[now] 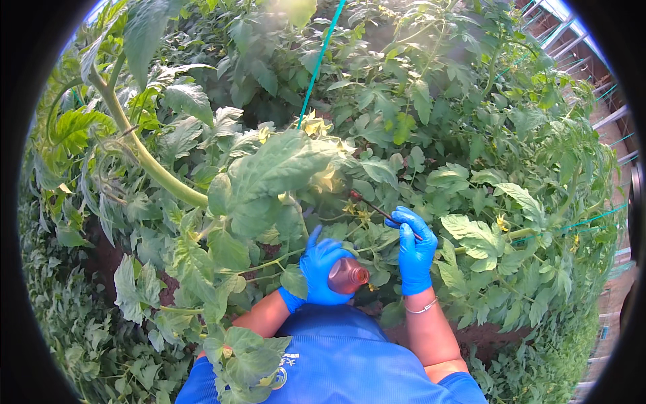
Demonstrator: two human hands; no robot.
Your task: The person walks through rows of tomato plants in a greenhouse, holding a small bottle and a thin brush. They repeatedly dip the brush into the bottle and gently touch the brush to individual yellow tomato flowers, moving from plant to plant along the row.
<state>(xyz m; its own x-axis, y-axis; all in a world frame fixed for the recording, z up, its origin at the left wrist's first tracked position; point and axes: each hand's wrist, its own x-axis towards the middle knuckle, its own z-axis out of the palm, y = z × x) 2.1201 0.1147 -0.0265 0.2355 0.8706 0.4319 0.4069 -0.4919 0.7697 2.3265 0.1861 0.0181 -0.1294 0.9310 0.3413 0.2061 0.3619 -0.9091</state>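
Note:
In a blue glove, my left hand point(320, 270) is wrapped around a small bottle point(345, 275) with an uncapped mouth and reddish liquid in it. The bottle tilts to the right, close to my shirt. My right hand point(416, 247), also gloved, pinches a thin dark-handled brush point(376, 208). Its reddish tip points up and left, beside small yellow tomato flowers point(362, 217). Whether the tip touches a flower I cannot tell. Above my left hand, a large tomato leaf point(277, 171) partly covers a paler flower cluster point(325, 178).
A thick tomato stem point(161, 174) curves in from the upper left. A green support string point(320, 65) runs up from the flowers. Dense tomato foliage point(454, 126) surrounds me, with leaves point(247, 358) overlapping my left arm. Metal framing point(610, 118) lines the right edge.

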